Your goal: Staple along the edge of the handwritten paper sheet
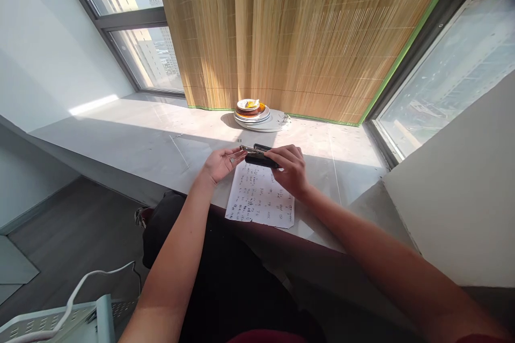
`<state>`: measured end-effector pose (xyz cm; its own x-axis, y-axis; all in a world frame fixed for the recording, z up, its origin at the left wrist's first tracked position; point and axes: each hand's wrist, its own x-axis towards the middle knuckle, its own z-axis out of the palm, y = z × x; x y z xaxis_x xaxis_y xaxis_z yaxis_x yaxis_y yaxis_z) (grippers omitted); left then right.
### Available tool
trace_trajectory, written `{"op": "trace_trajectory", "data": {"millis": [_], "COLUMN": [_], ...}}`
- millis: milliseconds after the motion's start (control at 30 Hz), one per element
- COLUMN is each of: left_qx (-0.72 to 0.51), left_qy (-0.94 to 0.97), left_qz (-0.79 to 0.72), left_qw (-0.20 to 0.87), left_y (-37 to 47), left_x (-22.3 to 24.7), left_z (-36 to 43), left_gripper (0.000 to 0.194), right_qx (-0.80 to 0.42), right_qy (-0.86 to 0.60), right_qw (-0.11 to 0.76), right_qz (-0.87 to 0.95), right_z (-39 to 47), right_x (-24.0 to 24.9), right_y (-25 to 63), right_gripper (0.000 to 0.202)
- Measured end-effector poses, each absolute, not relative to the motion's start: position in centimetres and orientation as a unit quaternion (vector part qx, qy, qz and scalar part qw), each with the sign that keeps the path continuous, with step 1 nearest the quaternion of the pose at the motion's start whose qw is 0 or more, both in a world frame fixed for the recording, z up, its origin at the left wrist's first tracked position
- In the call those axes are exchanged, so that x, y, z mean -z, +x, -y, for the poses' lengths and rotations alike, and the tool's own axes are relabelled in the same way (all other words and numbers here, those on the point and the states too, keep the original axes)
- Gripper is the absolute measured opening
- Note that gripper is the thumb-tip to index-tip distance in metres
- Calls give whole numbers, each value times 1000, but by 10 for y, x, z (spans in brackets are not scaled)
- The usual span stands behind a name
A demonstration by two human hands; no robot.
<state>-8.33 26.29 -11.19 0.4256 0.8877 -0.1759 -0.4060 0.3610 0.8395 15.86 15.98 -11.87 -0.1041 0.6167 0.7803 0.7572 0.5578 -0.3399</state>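
A black stapler [257,159] is held above the sill, its top cover raised away from the metal magazine. My right hand [292,170] is closed around the stapler's right end. At its left end, the fingertips of my left hand [221,164] pinch close to the tip of the metal magazine; any small piece between them is too tiny to make out. Beneath both hands lies a white sheet of paper [261,203] with rows of handwriting, its lower edge near the sill's front edge. A tiny light-coloured piece [240,141] rests on the sill just beyond the left fingertips.
A stack of plates [252,113] stands at the back of the wide window sill [137,139], on a larger white oval plate [277,121]. Behind hangs a bamboo blind [289,37]. A white rack or chair with a curved tube [80,284] is at lower left.
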Motion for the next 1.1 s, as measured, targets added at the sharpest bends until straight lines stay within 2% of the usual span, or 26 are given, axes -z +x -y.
{"op": "trace_trajectory", "data": {"millis": [67, 133, 233, 333, 433, 533, 633, 767, 933, 1100], "left_qx": [-479, -533, -589, -591, -522, -419, -372, -384, -364, -391], "left_qy": [354, 339, 356, 429, 514, 586, 629, 650, 677, 712], "left_qz": [-341, -363, -344, -264, -211, -175, -150, -145, -164, -129], "left_qw": [727, 685, 639, 630, 647, 671, 666, 639, 618, 570], "left_y": [-85, -87, -87, -85, -82, -78, -73, -66, -55, -51], "left_x": [114, 113, 107, 98, 93, 92, 91, 85, 87, 88], "left_z": [-267, -269, -267, -259, -248, -237, -227, -215, -207, -208], "left_gripper": [36, 38, 31, 22, 24, 48, 66, 67, 64, 63], "right_qx": [17, -55, -126, -151, -95, 21, 74, 112, 89, 78], "right_qy": [-511, -529, -541, -560, -575, -539, -459, -422, -418, -424], "right_qw": [530, 548, 535, 495, 454, 456, 469, 466, 436, 489], "right_qz": [677, 645, 637, 647, 674, 708, 751, 770, 792, 758], "right_z": [-160, -161, -166, -172, -174, -168, -156, -146, -145, -151], "right_x": [117, 118, 124, 132, 134, 127, 117, 115, 123, 116], "right_y": [155, 155, 157, 160, 159, 153, 146, 140, 136, 140], "right_gripper": [11, 17, 26, 29, 32, 42, 42, 37, 17, 9]}}
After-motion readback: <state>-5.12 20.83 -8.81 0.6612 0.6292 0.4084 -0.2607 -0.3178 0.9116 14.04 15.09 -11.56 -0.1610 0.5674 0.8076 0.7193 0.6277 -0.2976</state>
